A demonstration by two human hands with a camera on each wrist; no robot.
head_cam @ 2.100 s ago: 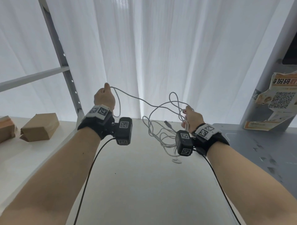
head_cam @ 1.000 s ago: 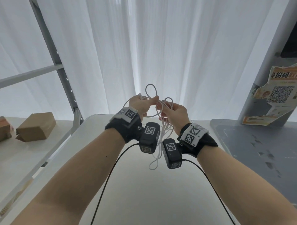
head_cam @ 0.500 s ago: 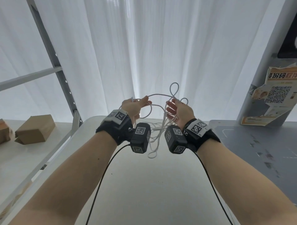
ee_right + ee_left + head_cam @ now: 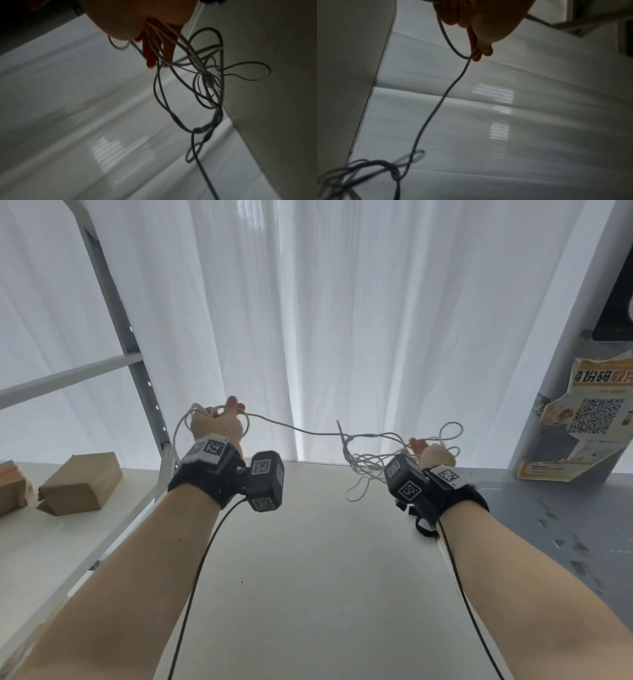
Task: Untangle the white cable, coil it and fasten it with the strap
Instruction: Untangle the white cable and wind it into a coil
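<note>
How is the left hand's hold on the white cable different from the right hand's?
The left hand pinches one strand of the white cable, with a small loop beside it. The right hand holds a messy tangle of many loops. In the head view, the left hand is higher and the right hand lower. Both are above the table, joined by the same cable.

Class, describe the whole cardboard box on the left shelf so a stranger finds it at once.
Find the grey metal post at the left. On the pale shelf left of its foot lie two brown boxes. The cardboard box meant is nearer the post and seen whole; the other box is cut off by the picture's edge.
</note>
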